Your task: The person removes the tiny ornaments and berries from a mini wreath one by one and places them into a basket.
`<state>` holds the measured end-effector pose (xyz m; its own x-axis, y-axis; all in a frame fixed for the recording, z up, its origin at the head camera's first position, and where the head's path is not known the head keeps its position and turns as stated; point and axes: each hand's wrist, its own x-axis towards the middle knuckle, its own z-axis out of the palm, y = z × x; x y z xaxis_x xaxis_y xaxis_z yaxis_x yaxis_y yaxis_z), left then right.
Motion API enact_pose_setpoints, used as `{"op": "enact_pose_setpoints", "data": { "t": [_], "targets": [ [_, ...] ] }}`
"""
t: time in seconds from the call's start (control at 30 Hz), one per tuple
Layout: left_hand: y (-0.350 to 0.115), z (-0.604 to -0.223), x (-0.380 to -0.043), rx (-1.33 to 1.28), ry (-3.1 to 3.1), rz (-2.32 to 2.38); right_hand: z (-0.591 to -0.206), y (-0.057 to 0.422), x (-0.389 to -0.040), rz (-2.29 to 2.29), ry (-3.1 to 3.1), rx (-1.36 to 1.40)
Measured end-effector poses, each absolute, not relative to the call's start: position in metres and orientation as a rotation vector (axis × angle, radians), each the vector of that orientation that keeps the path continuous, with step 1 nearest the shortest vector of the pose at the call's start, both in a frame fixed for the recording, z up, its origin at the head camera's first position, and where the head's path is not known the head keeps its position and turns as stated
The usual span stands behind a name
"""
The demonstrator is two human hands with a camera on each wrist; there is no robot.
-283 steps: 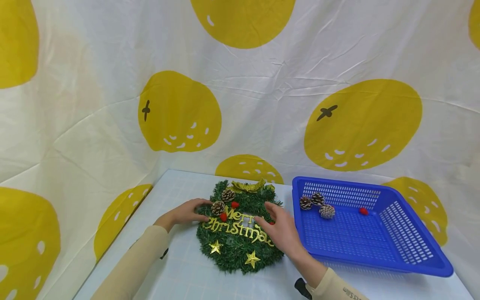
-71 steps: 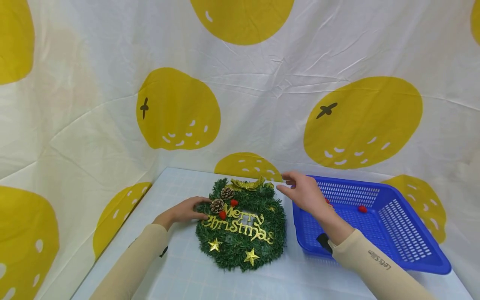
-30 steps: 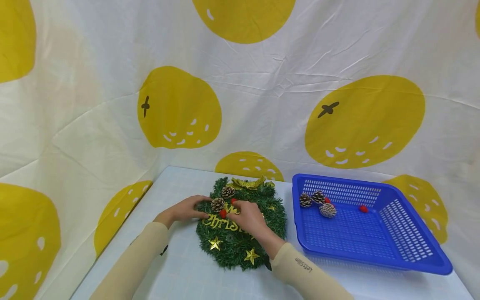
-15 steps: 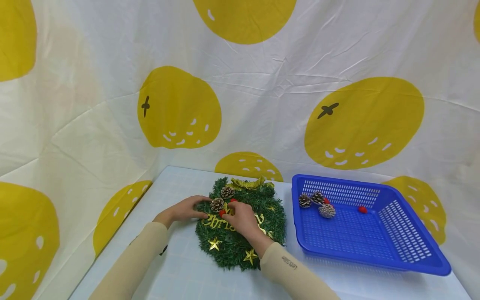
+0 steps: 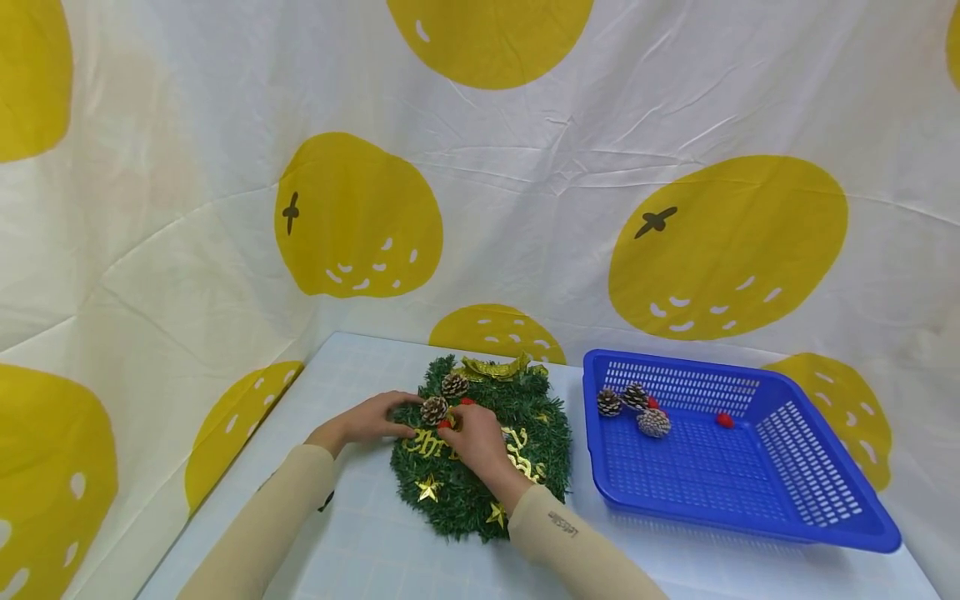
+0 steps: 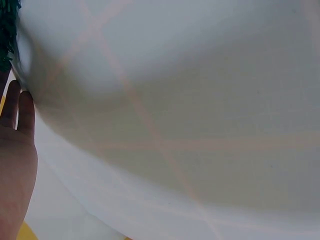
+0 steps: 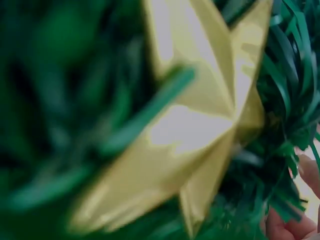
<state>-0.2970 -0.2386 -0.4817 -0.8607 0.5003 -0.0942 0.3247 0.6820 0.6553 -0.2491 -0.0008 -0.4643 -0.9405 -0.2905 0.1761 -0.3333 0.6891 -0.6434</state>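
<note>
A green wreath lies on the table, bearing gold "Merry Christmas" lettering, gold stars and a gold bow. Two pine cones, a lower one and an upper one, sit at its upper left beside two small red ornaments. My left hand rests at the wreath's left edge, thumb and index finger apart. My right hand reaches over the lettering; its fingertips are close to the lower cone and the lower red ornament. Whether they pinch anything is hidden.
To the right stands a blue plastic basket with pine cones and two red ornaments in it. A white sheet printed with large yellow fruit hangs behind and left of the pale checked table.
The right wreath side's red ornament is gone; a second one lies in the basket. My right hand has come from the basket to the wreath, then edged left. The left hand stays put.
</note>
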Motion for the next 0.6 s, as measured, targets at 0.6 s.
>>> {"op": "enact_pose_setpoints", "data": {
  "t": [0.6],
  "targets": [
    [-0.2384,-0.4826,-0.2978,0.629,2.631,0.937,-0.4642,-0.0061,-0.2453,1.054,-2.840,0.461]
  ]
}}
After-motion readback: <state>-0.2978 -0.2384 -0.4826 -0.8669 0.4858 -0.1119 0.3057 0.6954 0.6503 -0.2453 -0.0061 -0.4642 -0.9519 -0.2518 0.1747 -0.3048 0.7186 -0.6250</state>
